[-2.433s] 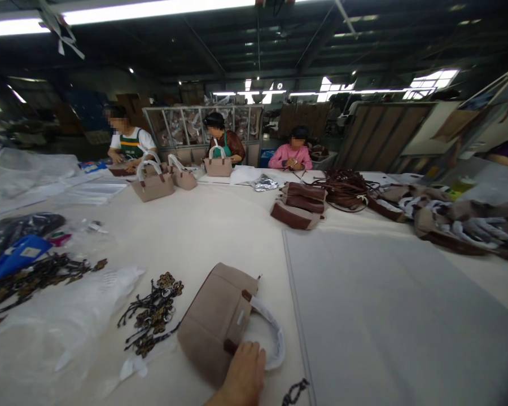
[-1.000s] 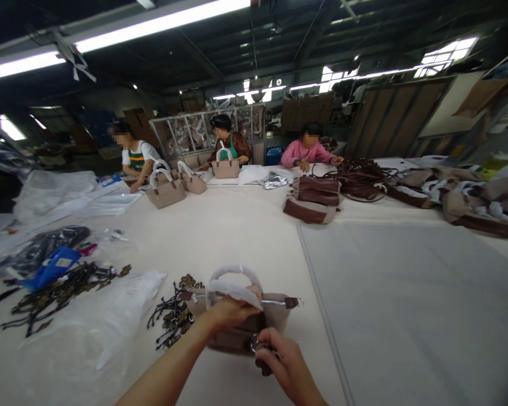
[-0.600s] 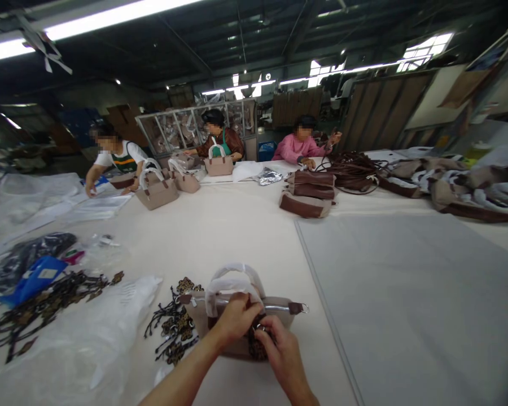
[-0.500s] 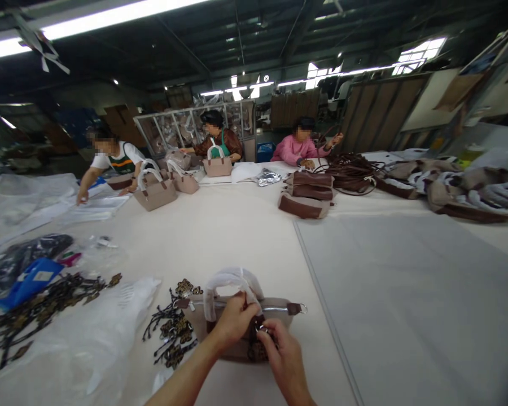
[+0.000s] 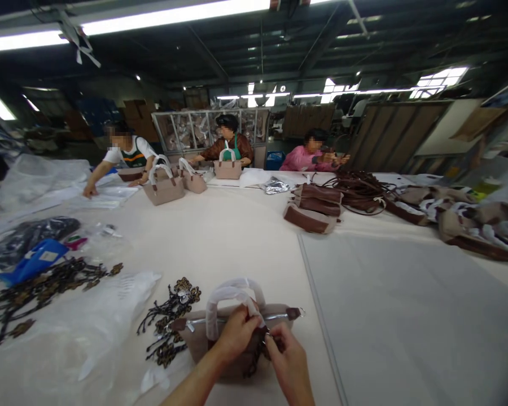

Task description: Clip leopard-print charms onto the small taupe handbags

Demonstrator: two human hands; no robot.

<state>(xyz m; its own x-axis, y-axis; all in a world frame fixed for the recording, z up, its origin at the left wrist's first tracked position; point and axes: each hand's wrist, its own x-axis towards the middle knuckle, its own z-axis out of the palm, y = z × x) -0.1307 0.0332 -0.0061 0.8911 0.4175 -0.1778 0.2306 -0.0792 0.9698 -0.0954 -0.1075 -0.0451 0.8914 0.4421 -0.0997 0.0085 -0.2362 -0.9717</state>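
A taupe handbag (image 5: 198, 338) with white-wrapped handles (image 5: 214, 307) and a silver zipper stands close in front of me. My left hand (image 5: 238, 334) is closed on the base of the right side of a handle. Beside it, my right hand (image 5: 288, 355) pinches a small metal ring at a dark charm (image 5: 250, 366) hanging on the bag's front; the fingers partly hide the ring. Left of the bag lie several leopard-patterned flower charms (image 5: 184, 290) with black cords.
More corded charms (image 5: 42, 287), a blue packet (image 5: 38, 262) and clear plastic (image 5: 68, 332) lie left. Brown bags (image 5: 311, 219), straps (image 5: 355, 189) and a bag pile (image 5: 478, 220) are at the right back. Three people work across the table (image 5: 161, 242).
The view has shifted, and the near bag sits slightly lower and more tilted. My right hand has moved a little right. The person in pink has raised both hands together.
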